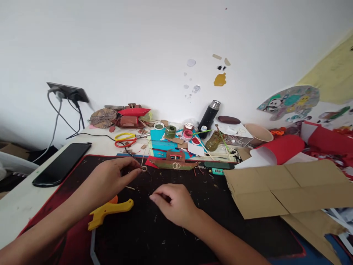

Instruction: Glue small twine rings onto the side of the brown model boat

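Note:
My left hand [113, 178] pinches a thin beige string that ends in a small ring-like loop [143, 168] at the fingertips. My right hand [175, 202] hovers over the dark mat with its fingers curled together; whatever may be between them is too small to see. Behind the hands, a small green and brown boat-like model [175, 163] bears two linked beige rings on its side. A yellow plastic tool [111, 209], perhaps a tape or glue gun handle, lies beneath my left forearm.
Paint jars [170, 131], yellow-and-red-handled pliers [126, 139] and a black thermos [209, 118] stand or lie at the back. A phone [62, 164] rests at the left. Cardboard [289, 187] covers the mat's right side.

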`<action>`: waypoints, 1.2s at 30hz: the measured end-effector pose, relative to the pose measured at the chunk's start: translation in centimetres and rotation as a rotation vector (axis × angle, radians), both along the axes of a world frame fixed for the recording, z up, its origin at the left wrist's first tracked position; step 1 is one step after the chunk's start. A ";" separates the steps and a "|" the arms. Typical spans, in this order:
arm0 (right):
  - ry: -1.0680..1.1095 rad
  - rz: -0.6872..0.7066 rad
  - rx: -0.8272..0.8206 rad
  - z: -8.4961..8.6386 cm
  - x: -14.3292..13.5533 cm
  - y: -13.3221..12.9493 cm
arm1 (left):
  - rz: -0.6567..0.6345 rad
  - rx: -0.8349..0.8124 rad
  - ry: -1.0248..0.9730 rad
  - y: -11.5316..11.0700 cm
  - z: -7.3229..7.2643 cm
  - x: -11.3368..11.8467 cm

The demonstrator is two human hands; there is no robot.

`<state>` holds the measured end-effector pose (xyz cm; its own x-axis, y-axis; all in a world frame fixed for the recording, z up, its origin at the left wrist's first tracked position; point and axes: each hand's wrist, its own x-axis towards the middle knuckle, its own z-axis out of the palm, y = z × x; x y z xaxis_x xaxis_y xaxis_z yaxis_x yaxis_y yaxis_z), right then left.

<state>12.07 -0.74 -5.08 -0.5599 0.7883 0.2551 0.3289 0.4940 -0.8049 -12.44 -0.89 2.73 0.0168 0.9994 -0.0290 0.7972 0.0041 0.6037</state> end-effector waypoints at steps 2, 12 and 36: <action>0.028 -0.113 -0.061 -0.2 1.9 0.3 | -0.042 -0.005 0.085 1.1 0.2 1.3; 0.106 -0.362 -0.247 -1.5 8.6 -1.1 | -0.213 -0.054 0.358 4.6 0.5 6.4; -0.053 -0.241 -0.172 -1.3 8.2 -1.9 | -0.208 -0.053 0.525 6.6 -0.3 8.4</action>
<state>20.26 -2.60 -6.37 -0.3607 0.9291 0.0815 0.4638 0.2545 -0.8486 -4.09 5.68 2.39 0.1831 0.9735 -0.1367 0.9776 -0.1656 0.1296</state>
